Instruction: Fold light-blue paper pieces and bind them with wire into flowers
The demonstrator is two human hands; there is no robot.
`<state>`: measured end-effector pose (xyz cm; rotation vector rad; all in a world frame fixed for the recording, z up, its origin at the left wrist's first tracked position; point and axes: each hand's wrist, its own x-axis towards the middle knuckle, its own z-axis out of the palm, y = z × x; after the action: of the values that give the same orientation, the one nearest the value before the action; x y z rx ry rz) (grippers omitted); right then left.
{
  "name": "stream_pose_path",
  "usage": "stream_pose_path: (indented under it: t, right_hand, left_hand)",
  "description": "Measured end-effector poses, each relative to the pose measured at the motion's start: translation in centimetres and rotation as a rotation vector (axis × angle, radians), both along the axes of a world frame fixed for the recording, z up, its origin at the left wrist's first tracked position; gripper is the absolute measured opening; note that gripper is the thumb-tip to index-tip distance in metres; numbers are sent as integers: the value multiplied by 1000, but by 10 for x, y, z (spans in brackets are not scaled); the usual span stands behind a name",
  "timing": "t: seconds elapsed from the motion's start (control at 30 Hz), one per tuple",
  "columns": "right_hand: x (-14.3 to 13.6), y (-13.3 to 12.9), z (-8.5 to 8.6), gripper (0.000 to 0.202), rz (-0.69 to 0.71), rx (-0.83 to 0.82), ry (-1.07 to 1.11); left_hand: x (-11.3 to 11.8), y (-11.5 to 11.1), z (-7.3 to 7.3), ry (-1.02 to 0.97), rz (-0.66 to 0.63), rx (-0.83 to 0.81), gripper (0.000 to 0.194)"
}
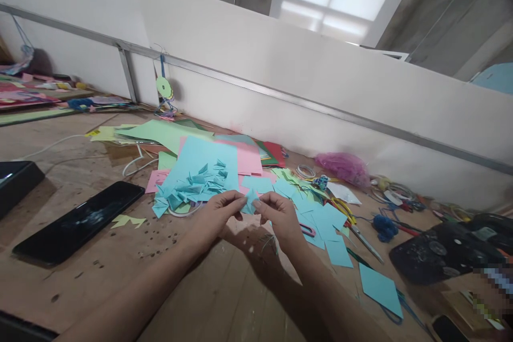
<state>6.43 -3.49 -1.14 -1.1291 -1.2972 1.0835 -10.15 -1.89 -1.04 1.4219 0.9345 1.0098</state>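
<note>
Between my two hands is a small folded piece of light-blue paper (250,201), held up over the front of the worktable. My left hand (224,211) pinches its left side with thumb and fingers. On the opposite side, the thumb and fingers of my right hand (278,216) close on the paper too. A pile of folded light-blue paper pieces (196,184) lies just beyond my left hand, on a flat blue sheet (204,152). Square blue paper sheets (316,219) are scattered beyond and right of my right hand, with a pink-handled tool (307,230) among them.
A black phone (80,224) lies at the left. Scissors with yellow handles (352,219) rest at the right, near a blue pompom (385,228) and a dark device (436,248). Green sheets (160,132) and a pink plastic bag (344,168) lie along the white partition (256,101).
</note>
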Motion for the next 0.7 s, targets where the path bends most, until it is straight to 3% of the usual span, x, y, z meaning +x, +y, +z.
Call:
stream_pose_path:
  t: [0.7]
  right_hand:
    - [5,4,-9,24,-80,37,-82]
  left_hand:
    - [4,0,4,11,7,0,30]
